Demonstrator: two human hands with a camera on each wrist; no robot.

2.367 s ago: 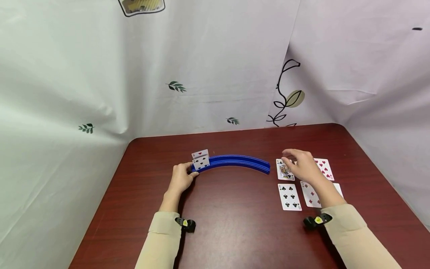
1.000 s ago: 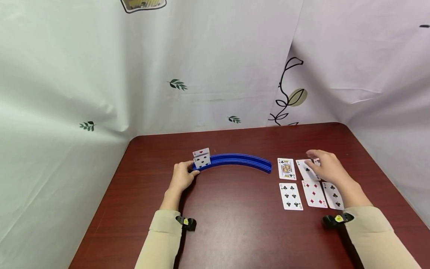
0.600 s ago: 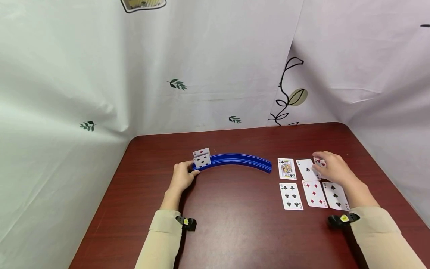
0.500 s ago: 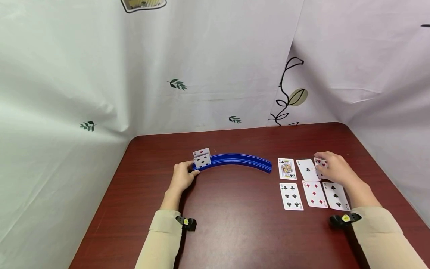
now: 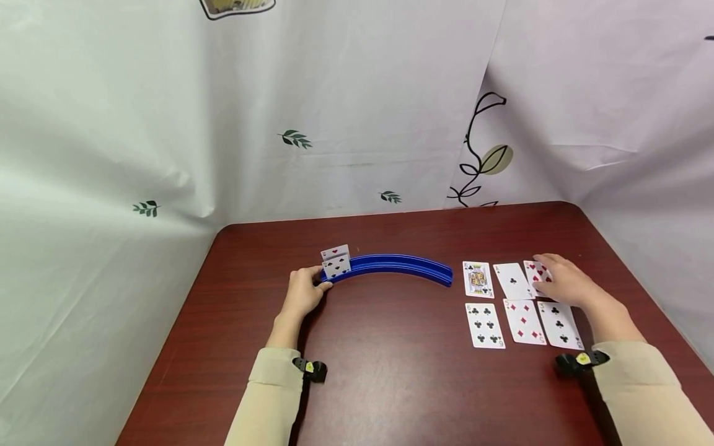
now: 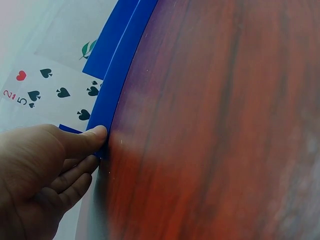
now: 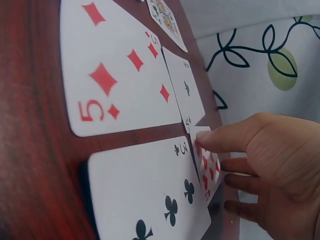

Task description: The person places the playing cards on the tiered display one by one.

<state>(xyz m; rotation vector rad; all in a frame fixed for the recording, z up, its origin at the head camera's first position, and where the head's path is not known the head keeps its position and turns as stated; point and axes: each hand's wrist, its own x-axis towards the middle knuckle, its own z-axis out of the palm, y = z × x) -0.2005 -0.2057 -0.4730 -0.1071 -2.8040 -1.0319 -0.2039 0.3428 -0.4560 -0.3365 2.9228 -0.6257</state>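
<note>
My left hand (image 5: 302,291) pinches the left end of the curved blue rack (image 5: 398,264); in the left wrist view the thumb (image 6: 97,134) lies on the rack's edge. Standing in the rack beside that hand are a five of spades (image 5: 336,267) and, behind it, a two of hearts (image 5: 335,251). Over a flat hearts card (image 5: 537,277) at the back right is my right hand (image 5: 569,282). In the right wrist view the thumb's tip is at that card (image 7: 209,167), the other fingers spread past its far side and loosely bent. Part of the card is hidden.
Face up on the table (image 5: 379,371) lie a king of clubs (image 5: 477,280) and ace of clubs (image 5: 513,281) left of the hearts card. The nearer row has a six of clubs (image 5: 484,326), five of diamonds (image 5: 524,321) and three of clubs (image 5: 560,325). Cloth hangs behind.
My right hand has moved right from above the king and ace of clubs to the hearts card, uncovering the cards to its left. My left hand keeps its hold on the rack.
</note>
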